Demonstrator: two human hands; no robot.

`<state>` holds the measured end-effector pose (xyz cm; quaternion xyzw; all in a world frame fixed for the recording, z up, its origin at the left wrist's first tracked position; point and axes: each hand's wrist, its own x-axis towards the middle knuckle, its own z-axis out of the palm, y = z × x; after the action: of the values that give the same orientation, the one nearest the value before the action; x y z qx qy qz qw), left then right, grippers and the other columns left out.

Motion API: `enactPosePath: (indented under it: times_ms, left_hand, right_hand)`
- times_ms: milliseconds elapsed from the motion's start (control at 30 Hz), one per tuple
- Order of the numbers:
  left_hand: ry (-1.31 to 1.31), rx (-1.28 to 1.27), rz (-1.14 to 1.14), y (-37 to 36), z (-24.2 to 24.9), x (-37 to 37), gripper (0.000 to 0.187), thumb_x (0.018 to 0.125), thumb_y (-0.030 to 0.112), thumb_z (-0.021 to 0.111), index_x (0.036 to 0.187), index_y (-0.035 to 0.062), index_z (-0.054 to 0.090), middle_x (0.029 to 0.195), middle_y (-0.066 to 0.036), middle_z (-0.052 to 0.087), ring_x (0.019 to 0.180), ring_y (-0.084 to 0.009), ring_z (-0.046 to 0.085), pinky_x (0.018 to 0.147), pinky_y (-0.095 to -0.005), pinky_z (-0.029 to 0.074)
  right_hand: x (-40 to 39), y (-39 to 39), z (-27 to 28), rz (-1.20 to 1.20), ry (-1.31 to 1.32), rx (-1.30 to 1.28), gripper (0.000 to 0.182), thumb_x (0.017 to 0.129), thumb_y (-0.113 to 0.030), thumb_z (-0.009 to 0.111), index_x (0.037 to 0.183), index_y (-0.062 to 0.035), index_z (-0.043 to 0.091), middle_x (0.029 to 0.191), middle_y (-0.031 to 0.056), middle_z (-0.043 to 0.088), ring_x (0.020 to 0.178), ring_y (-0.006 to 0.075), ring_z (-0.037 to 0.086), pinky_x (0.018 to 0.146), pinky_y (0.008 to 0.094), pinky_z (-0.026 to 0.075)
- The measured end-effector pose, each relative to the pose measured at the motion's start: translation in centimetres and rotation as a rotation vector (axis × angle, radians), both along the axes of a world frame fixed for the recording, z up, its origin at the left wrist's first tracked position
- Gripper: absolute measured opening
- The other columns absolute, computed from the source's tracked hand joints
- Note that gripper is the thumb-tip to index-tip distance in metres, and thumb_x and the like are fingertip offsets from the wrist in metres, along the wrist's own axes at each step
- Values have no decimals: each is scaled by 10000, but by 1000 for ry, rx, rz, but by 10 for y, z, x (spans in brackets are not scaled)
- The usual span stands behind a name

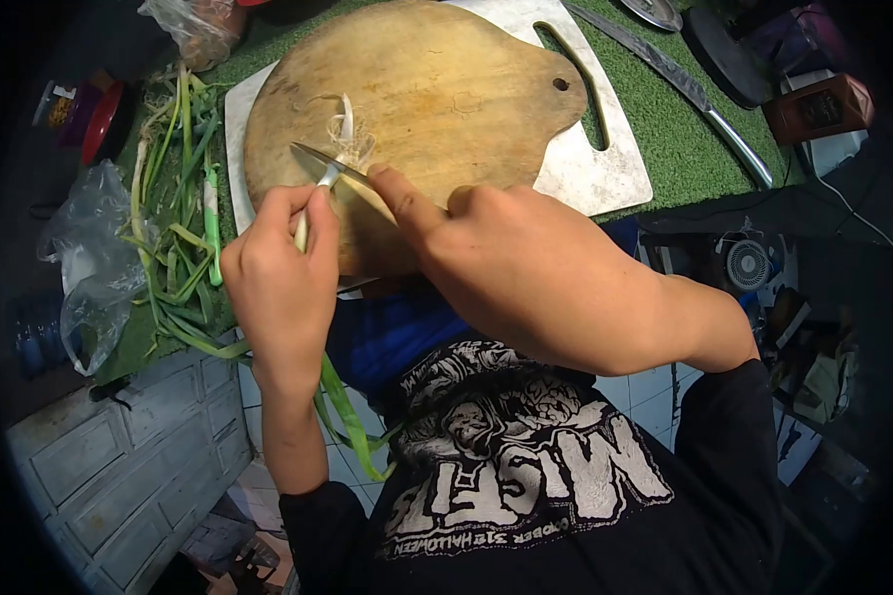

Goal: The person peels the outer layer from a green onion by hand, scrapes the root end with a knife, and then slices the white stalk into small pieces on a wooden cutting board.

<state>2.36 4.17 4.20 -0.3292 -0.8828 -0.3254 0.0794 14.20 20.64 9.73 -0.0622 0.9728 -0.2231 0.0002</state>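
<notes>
My left hand (283, 263) is closed around a spring onion, whose white stem (329, 177) points up from the fingers over the board. Its green leaves (345, 416) hang below the wrist. My right hand (496, 253) grips a knife (318, 157), its handle hidden in the palm and the index finger stretched along the blade. The blade lies across the white stem close to the root end. Just beyond it, a white trimmed piece (346, 119) and stringy roots (359, 147) rest on the round wooden cutting board (437, 89).
A white board (620, 169) lies beneath the wooden one on green turf-like matting (695, 139). More spring onions (174, 198) and a clear plastic bag (94, 258) are at left. A large knife (685, 84) lies at right, near a brown bottle (819, 107).
</notes>
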Motion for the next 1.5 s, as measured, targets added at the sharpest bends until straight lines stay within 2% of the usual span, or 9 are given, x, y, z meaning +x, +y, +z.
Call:
enactPosePath:
  times_ms: [100,167,300,467,567,933,1133,1233,1500]
  left_hand:
    - [19,-12,5,-2,-2,-4,157,927,117,700,967,-34,689,767,-171,709,674,-183,682,657,-321,522]
    - [30,-23,33,-3,-4,-5,152,929,115,698,965,-32,687,766,-172,707,664,-185,677,654,-325,521]
    - [46,42,-64,-6,-7,-6,139,949,106,678,965,-32,678,740,-137,689,605,-131,630,589,-306,490]
    - [-575,335,8,-10,-1,-6,200,1024,125,596,1162,-18,619,727,-7,590,487,-10,435,424,-179,293]
    - [-561,508,57,-10,2,-8,205,1022,111,593,1177,-23,610,747,-7,591,484,-12,429,425,-191,299]
    - [-446,17,79,-1,46,-7,161,888,158,761,934,15,705,659,-40,623,583,-100,533,545,-296,419]
    - [-163,-42,-35,-1,21,6,149,868,113,755,903,-19,697,663,-52,598,590,-116,542,562,-299,443]
    - [-89,-19,-49,-4,14,-1,128,892,110,737,914,-10,697,679,-24,603,557,-83,506,514,-274,401]
    - [-409,382,121,-14,50,-33,146,949,107,696,999,-30,700,788,-18,653,482,-23,441,436,-205,306]
  right_hand:
    - [10,0,1,9,-36,14,522,793,-15,607,1242,225,492,646,217,657,591,359,698,506,388,564]
    - [28,-7,0,-65,-142,56,762,821,-13,641,1509,79,326,633,179,608,545,326,656,490,408,525]
    - [39,-1,-8,-97,-134,62,719,884,-86,661,1528,5,353,667,143,614,507,307,627,487,403,520]
    - [47,11,1,-104,-74,33,656,883,-53,676,1494,-28,437,699,142,652,538,301,645,520,417,527]
    - [47,24,1,-201,182,-289,604,885,-31,688,1461,-99,522,711,138,673,525,285,643,548,387,520]
    - [16,122,-28,-474,328,183,505,896,-155,700,1357,-12,549,917,228,666,868,384,662,780,463,518]
    - [-14,123,-37,-382,605,247,454,865,-183,724,1275,-19,620,1043,183,663,961,389,643,864,478,519]
    - [-31,83,-34,-152,411,-153,454,851,-229,743,1247,-32,644,1145,191,662,1029,369,649,920,437,530]
    - [-85,25,-53,75,349,25,211,847,-155,699,1004,-23,751,999,196,679,891,390,690,809,460,570]
